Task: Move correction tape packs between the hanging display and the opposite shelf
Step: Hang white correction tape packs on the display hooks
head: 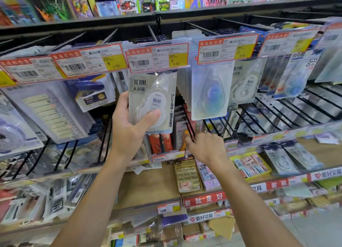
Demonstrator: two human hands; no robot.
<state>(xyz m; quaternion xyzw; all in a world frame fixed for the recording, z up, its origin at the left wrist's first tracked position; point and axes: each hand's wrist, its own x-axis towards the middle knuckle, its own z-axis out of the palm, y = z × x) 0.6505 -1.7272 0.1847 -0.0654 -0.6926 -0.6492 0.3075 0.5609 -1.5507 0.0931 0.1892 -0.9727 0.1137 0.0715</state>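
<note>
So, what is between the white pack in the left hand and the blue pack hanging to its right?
In the head view, a row of packs seen edge-on hangs between the white pack and the blue pack.

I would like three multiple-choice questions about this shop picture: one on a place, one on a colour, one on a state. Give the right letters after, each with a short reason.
1. Where is the correction tape pack that the left hand holds?
A. on the floor
B. under the 5.80 price tag of the hanging display
C. in the eraser box

2. What colour is the field behind the price on that tag?
A. yellow
B. green
C. black

3. What does the right hand do?
A. holds a second pack
B. holds a pen
C. holds nothing, fingers loosely curled by a black wire hook

Answers: 1 B, the pack hangs directly below the tag. 2 A, the 5.80 stands on yellow. 3 C, no item is in its grip.
</note>
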